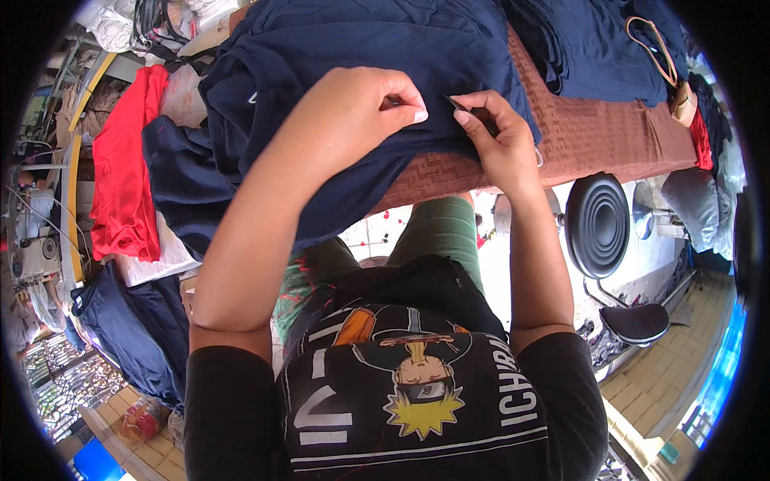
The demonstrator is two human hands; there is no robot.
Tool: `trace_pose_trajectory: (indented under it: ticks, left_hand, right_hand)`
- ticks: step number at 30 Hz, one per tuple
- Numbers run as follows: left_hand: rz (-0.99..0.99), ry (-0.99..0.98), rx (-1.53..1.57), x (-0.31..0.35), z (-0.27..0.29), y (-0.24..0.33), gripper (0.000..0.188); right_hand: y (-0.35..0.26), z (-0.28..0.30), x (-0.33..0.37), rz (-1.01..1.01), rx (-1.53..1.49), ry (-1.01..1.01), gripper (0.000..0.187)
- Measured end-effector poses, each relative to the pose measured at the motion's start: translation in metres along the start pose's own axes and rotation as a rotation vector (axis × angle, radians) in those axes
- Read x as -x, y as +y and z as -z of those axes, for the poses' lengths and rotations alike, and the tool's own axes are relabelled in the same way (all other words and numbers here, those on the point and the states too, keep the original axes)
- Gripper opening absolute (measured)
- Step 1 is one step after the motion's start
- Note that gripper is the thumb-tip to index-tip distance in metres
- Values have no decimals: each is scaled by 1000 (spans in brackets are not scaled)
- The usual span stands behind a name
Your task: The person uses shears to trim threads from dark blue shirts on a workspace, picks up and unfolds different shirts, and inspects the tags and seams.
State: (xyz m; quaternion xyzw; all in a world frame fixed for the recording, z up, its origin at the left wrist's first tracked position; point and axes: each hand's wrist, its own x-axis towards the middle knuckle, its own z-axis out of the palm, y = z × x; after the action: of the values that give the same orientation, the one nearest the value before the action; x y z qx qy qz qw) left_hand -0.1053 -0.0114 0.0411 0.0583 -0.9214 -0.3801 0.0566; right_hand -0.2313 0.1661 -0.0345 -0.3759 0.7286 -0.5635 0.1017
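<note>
One small dark object (455,103) pinched between thumb and forefinger of the right hand (507,138), pointing toward the left hand (370,100), over navy fabric (353,40). Left fingertips closed together; contents cannot be determined.

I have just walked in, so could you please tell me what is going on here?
The person's right hand pinches a small dark pointed object above navy fabric. The left hand is nearby, thumb and forefinger together; whether they grip anything is unclear. The fabric lies over a brown-covered table and hangs past its near edge.
</note>
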Motion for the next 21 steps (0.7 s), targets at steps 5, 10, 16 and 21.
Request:
trace_pose_trajectory:
  ticks: [5, 10, 16, 21]
  left_hand:
    - [-81, 348, -330, -6, -76, -25, 39]
    - [-171, 494, -303, -7, -94, -39, 19]
    - [72, 408, 87, -9, -78, -41, 17]
    - [192, 362, 319, -11, -73, -45, 20]
  right_hand:
    - [11, -6, 0, -64, -51, 5, 15]
    - [14, -7, 1, -79, -1, -7, 15]
    - [13, -5, 2, -84, -32, -41, 16]
    - [14, -5, 2, -60, -62, -53, 16]
